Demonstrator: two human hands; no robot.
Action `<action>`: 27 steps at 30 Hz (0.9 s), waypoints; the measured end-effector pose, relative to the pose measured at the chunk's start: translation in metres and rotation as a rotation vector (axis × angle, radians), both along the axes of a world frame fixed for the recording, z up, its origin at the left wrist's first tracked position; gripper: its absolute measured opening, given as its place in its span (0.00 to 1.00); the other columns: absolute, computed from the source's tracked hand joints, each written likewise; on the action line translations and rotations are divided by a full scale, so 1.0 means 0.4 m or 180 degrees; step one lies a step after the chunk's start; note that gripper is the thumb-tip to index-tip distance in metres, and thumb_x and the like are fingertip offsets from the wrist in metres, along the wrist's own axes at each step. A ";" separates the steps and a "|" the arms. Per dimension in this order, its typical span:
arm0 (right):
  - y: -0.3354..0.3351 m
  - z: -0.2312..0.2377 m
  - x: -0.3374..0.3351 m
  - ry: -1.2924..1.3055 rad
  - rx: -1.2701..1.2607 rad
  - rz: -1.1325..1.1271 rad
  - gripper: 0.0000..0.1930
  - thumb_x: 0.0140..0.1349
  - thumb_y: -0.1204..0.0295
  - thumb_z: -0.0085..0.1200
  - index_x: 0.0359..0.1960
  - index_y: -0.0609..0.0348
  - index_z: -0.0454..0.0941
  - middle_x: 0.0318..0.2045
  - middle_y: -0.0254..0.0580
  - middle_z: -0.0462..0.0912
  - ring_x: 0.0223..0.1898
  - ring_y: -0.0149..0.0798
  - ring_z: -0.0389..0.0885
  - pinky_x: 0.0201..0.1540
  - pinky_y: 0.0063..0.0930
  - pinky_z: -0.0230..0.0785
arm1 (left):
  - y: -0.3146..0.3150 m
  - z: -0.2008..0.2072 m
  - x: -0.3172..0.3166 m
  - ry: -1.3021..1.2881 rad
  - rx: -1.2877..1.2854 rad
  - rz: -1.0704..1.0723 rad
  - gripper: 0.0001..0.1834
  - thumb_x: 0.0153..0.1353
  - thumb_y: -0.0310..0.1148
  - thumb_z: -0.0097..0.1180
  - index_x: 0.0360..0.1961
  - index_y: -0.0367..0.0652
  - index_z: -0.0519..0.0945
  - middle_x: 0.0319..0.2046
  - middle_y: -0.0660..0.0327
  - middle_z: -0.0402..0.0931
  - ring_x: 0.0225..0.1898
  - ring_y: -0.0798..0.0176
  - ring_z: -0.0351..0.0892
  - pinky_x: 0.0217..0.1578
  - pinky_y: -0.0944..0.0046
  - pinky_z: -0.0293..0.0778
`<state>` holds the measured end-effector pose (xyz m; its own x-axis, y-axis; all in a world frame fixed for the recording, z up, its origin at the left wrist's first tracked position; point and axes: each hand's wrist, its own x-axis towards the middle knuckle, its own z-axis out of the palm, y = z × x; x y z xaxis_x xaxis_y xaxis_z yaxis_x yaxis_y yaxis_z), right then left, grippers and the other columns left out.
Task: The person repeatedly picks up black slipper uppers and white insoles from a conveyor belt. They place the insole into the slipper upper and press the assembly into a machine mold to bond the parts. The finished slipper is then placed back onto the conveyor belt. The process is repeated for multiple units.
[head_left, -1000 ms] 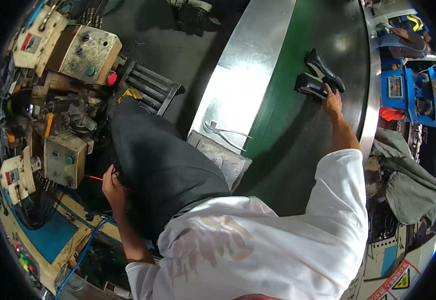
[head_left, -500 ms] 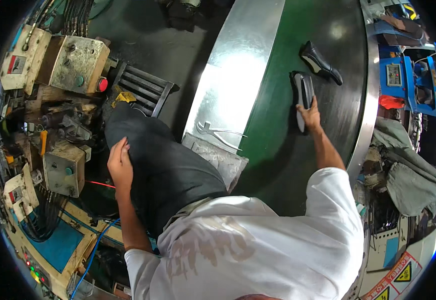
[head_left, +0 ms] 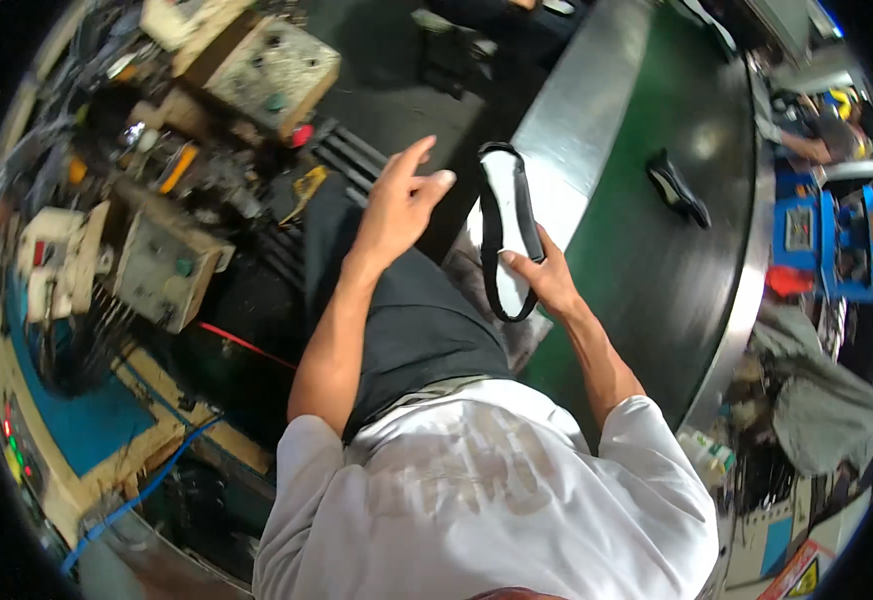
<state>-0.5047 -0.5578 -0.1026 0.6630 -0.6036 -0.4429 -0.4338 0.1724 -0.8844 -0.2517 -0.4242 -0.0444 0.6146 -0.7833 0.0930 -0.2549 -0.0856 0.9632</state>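
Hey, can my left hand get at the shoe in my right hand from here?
Probably yes: your left hand looks open and empty, just left of the shoe, and nothing shows between them.

1) A narrow gap separates the left hand (head_left: 400,203) from the pale-soled shoe (head_left: 503,195) in the right hand (head_left: 547,280)
2) The right hand blocks that shoe's lower right side, while its left edge and far end can be reached
3) To the right, an open stretch of green worktop (head_left: 625,255) leaves room to pass (a black shoe (head_left: 679,190) interrupts it farther out, short of the metal rim (head_left: 749,285))
4) To the left, a control box (head_left: 165,268), a red cable (head_left: 247,343) and a slatted rack (head_left: 345,155) crowd the way
5) The person's dark-trousered legs (head_left: 422,325) obstruct the way down between the forearms
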 end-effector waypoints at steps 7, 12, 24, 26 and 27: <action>0.211 0.105 0.383 -0.0636 -0.1648 0.1566 0.62 0.57 0.68 0.75 0.84 0.58 0.38 0.71 0.62 0.73 0.68 0.59 0.78 0.71 0.41 0.69 | 0.333 0.160 0.062 -0.1755 -0.0644 0.0538 0.25 0.68 0.20 0.52 0.67 0.32 0.78 0.69 0.42 0.75 0.71 0.44 0.75 0.69 0.53 0.70; 0.335 0.019 0.446 -0.1435 -0.1402 0.1938 0.61 0.52 0.82 0.65 0.85 0.55 0.38 0.72 0.66 0.70 0.72 0.66 0.71 0.73 0.46 0.67 | 0.507 0.180 -0.058 -0.0458 -0.0530 0.0247 0.50 0.57 0.28 0.69 0.79 0.30 0.60 0.80 0.41 0.57 0.82 0.46 0.54 0.80 0.49 0.47; 0.340 -0.034 0.400 -0.1753 -0.1714 0.1981 0.58 0.54 0.82 0.69 0.82 0.65 0.42 0.70 0.68 0.70 0.71 0.65 0.72 0.73 0.48 0.67 | 0.435 0.138 -0.075 -0.0996 -0.0235 0.0418 0.46 0.46 0.23 0.73 0.71 0.36 0.71 0.70 0.44 0.72 0.73 0.43 0.70 0.73 0.48 0.65; 0.343 -0.030 0.390 -0.1899 -0.1855 0.1805 0.59 0.54 0.80 0.71 0.82 0.65 0.40 0.68 0.68 0.73 0.69 0.66 0.74 0.70 0.49 0.70 | 0.412 0.139 -0.071 -0.1066 -0.0362 0.0386 0.40 0.46 0.22 0.70 0.65 0.37 0.75 0.64 0.47 0.75 0.69 0.45 0.74 0.71 0.48 0.68; 0.346 -0.039 0.387 -0.1900 -0.1917 0.1755 0.60 0.54 0.78 0.73 0.82 0.65 0.39 0.65 0.67 0.76 0.66 0.67 0.77 0.68 0.49 0.72 | 0.409 0.141 -0.072 -0.1083 -0.0338 0.0343 0.40 0.45 0.22 0.70 0.64 0.37 0.75 0.63 0.47 0.76 0.68 0.45 0.75 0.70 0.48 0.68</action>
